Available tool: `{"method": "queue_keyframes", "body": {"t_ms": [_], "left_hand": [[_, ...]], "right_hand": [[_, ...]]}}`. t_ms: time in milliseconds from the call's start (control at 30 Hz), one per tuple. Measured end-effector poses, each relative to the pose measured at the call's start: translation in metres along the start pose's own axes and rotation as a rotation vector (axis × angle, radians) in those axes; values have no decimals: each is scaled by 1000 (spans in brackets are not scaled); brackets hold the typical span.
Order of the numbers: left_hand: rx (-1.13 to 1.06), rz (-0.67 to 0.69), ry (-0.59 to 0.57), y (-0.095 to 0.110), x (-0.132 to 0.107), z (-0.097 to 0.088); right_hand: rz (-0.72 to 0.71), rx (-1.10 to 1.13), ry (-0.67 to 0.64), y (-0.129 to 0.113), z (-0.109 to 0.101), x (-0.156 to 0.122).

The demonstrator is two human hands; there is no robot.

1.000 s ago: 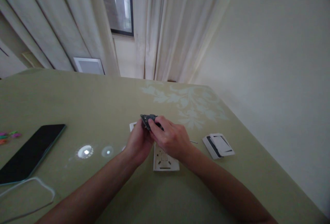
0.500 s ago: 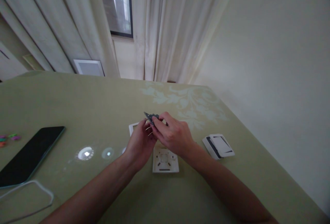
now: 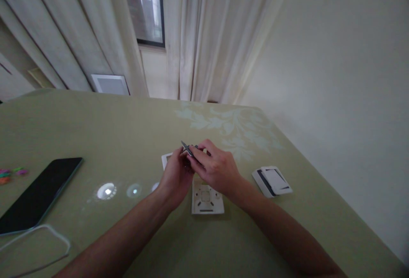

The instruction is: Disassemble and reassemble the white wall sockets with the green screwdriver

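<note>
A thin dark circuit board is held up in the air over the table, tilted, with small parts on one face. My right hand pinches it from the right side, fingers closed along its edge. From the lower left my left hand closes its thumb and curled fingers on the same board. Beneath my hands lies a white square plastic housing with slots and a square outline inside. A white frame lies behind my left hand, mostly covered by it.
On the right sits a white box-shaped part with dark gaps. To the left lie a black phone or tablet, a white cable and small colourful pieces. Curtains hang behind the table.
The circuit board has turned more edge-on and shifted slightly to the right. Both hands stay around it; the view has moved a little.
</note>
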State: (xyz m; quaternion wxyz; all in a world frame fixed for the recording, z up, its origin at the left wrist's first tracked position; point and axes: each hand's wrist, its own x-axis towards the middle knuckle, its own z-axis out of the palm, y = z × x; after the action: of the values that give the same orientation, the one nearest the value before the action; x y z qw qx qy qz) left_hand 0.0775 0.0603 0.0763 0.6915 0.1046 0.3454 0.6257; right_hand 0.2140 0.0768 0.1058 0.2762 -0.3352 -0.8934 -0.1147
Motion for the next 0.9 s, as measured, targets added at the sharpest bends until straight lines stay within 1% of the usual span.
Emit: {"method": "queue_keyframes", "body": {"t_ms": [67,167,300,367,433,500,567,633,767,833,900], "left_hand": [[45,37,-14,-1,3,-4],[135,134,-30,-4,7,-10],[329,280,-52,-3,7,-16],[457,344,-63,6,6,-17],[592,395,-87,19,6,-16],[714,433,-123,33,6,-15],[809,464,-161,42,6,-15],[879,503,-184,42,6,-15],[973,569,-212,30,3,-16],[1031,568,-243,29,3,-18],[1121,548,-287,33,7,-23]], "right_hand": [[22,16,-19,1,0,0],[55,45,-33,2,-1,0],[52,26,-32,3,-3,1],[58,-6,-33,4,-5,3],[75,-33,-30,5,-7,4],[89,-50,-37,5,-8,5],[102,-55,-51,5,-8,6],[114,-47,-51,3,-5,5],[151,-28,6,3,-1,4],[188,-33,56,7,-1,5],[226,-34,107,13,-5,7]]}}
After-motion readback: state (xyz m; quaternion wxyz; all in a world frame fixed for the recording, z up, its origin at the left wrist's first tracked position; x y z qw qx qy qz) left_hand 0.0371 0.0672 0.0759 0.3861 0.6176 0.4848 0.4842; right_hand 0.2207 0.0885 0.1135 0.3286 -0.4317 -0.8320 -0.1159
